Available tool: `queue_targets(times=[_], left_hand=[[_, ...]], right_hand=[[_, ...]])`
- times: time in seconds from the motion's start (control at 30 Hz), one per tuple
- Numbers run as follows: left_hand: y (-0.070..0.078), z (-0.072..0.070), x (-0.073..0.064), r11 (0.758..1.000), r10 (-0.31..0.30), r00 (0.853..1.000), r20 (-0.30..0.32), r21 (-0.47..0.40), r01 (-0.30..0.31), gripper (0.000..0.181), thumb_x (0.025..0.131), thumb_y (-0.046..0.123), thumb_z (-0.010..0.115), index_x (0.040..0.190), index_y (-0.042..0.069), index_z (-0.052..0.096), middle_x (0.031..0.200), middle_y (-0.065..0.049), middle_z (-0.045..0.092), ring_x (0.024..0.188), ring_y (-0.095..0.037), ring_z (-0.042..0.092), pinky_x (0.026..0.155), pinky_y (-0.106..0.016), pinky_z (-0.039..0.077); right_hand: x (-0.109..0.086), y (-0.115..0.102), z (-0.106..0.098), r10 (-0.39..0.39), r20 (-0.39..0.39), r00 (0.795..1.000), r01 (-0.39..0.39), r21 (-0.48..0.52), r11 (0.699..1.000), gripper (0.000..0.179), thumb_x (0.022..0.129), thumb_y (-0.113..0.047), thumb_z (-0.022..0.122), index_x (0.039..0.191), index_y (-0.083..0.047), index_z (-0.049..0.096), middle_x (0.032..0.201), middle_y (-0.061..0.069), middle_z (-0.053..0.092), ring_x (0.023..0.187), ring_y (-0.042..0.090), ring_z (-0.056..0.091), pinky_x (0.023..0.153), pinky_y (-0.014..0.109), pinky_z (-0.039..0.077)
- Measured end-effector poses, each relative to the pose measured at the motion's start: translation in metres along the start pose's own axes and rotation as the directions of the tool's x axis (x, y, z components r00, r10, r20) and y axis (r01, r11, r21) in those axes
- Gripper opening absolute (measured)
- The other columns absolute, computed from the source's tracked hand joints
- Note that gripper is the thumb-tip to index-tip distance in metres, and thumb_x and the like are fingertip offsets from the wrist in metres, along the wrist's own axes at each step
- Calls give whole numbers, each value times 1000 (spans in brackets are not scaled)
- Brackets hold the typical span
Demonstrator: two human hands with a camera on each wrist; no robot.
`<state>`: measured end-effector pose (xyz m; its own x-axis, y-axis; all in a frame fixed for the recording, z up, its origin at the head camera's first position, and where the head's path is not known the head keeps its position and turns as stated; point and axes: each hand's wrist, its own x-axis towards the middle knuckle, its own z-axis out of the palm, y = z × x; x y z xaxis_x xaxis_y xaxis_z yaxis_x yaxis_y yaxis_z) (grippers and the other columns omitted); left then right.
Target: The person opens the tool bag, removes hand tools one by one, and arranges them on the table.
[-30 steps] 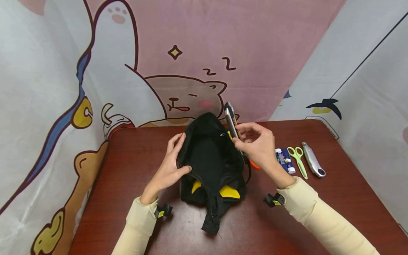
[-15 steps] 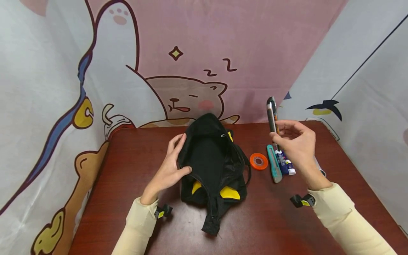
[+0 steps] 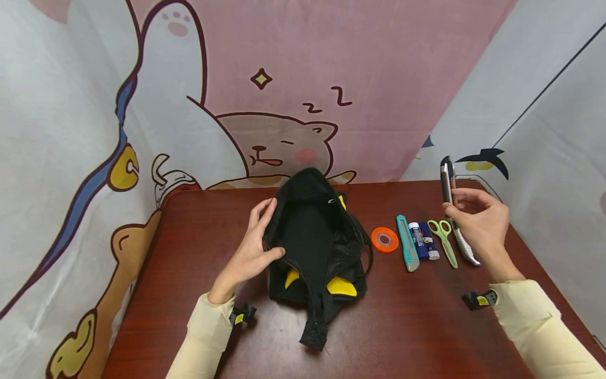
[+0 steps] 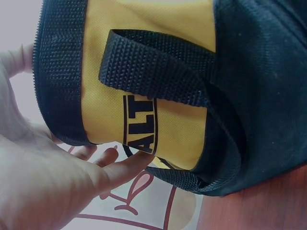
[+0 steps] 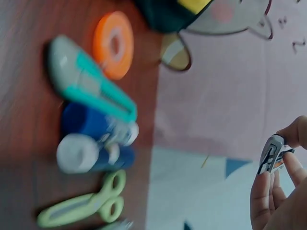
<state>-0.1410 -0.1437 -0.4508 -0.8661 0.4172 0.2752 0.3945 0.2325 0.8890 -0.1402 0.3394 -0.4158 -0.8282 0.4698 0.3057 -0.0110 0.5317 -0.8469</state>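
A black and yellow fabric tool bag [image 3: 307,226] stands on the table with its mouth spread wide. My left hand [image 3: 248,250] grips its left rim, thumb over the inside and fingers behind. The left wrist view shows the yellow side panel [image 4: 103,117], a black webbing strap [image 4: 153,64] and my fingers against the fabric. Over at the right, my right hand [image 3: 483,223] pinches a grey and black utility knife [image 3: 446,181] upright between thumb and fingers, raised above the row of tools. The right wrist view has that knife at its right edge.
Right of the bag lie an orange tape roll [image 3: 384,240], a teal box cutter [image 3: 407,245], two blue glue sticks [image 3: 423,241], light green scissors [image 3: 443,243] and a silver cutter [image 3: 465,246]. Printed cloth walls [image 3: 388,79] border the table at the back and sides.
My right hand has carried the utility knife rightward from beside the bag's mouth to over the tools' far end, uncovering the tape roll and teal cutter. My left hand keeps its place.
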Motion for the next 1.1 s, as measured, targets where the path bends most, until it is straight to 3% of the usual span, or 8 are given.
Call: queue_targets(times=[0.23,0.47,0.63,0.77,0.87,1.0,1.1], left_hand=[[1,0,-1,1000,-1,1000,-1,2,1,106,85,9,68,178,5,17,179,-18,11,161,-42,19,122,-71,24],[1,0,-1,1000,1,1000,-7,9,-1,106,84,11,67,177,4,18,179,-18,12,160,-42,20,123,-72,24],[1,0,0,1000,8,1000,-3,10,-8,106,84,11,67,177,4,18,179,-18,12,161,-42,19,123,-71,25],[1,0,0,1000,10,1000,0,11,-10,106,84,10,68,177,4,18,179,-18,12,161,-41,19,123,-70,25],[1,-1,0,1000,8,1000,0,12,-8,106,84,9,68,177,4,18,180,-18,12,161,-41,20,123,-70,25],[1,-1,0,1000,4,1000,-1,13,-4,106,84,8,68,178,4,18,180,-17,12,161,-41,20,122,-69,26],[0,-1,0,1000,4,1000,-2,10,-4,106,84,8,68,177,4,18,180,-18,11,161,-41,19,122,-69,26]], right_hand=[[11,40,-22,71,-3,997,-71,-152,986,36,92,-11,85,126,-3,79,86,-26,64,78,-5,60,67,7,46],[20,79,-40,142,-8,990,-139,-248,959,40,93,-16,83,129,-1,78,77,-33,58,70,-9,56,55,12,45],[23,108,-54,188,14,982,-172,-344,923,47,94,-24,84,133,1,76,71,-42,51,66,-12,53,55,15,43],[24,125,-63,191,51,980,-151,-433,889,50,96,-27,84,135,3,76,68,-44,45,64,-13,50,60,22,40],[23,135,-66,195,74,978,-134,-492,860,50,97,-29,83,135,2,76,71,-36,51,65,-9,48,64,28,39],[23,144,-69,202,99,974,-115,-554,825,50,96,-32,82,134,0,78,79,-7,72,66,-5,48,64,34,39],[24,150,-71,200,123,972,-93,-582,808,50,96,-32,82,133,0,78,89,10,79,67,-1,51,63,36,39]])
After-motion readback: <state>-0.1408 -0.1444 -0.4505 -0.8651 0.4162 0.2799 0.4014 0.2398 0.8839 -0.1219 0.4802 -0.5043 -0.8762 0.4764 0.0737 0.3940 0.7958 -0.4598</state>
